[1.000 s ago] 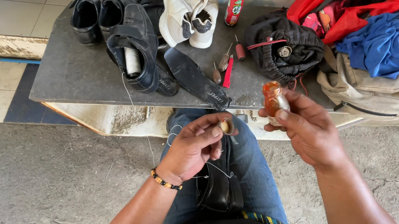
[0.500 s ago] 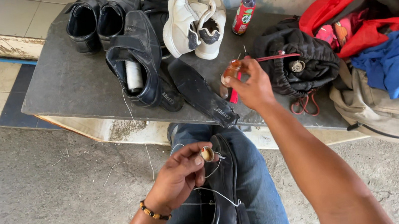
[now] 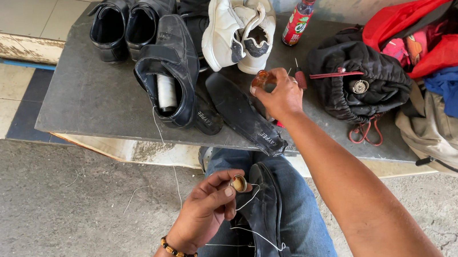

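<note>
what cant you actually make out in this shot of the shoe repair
- Head view: the small orange thing in the right hand is mostly covered by fingers.
- The round knob pinched by the left hand is too small to identify.
- The black shoe on the lap is cut off by the bottom edge.

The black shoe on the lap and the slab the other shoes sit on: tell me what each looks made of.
The black shoe looks like smooth leather or an imitation, judging by its soft sheen; white thread runs through its edge. The slab looks like dark grey stone or concrete, matte and flat, with a chipped pale edge.
</note>
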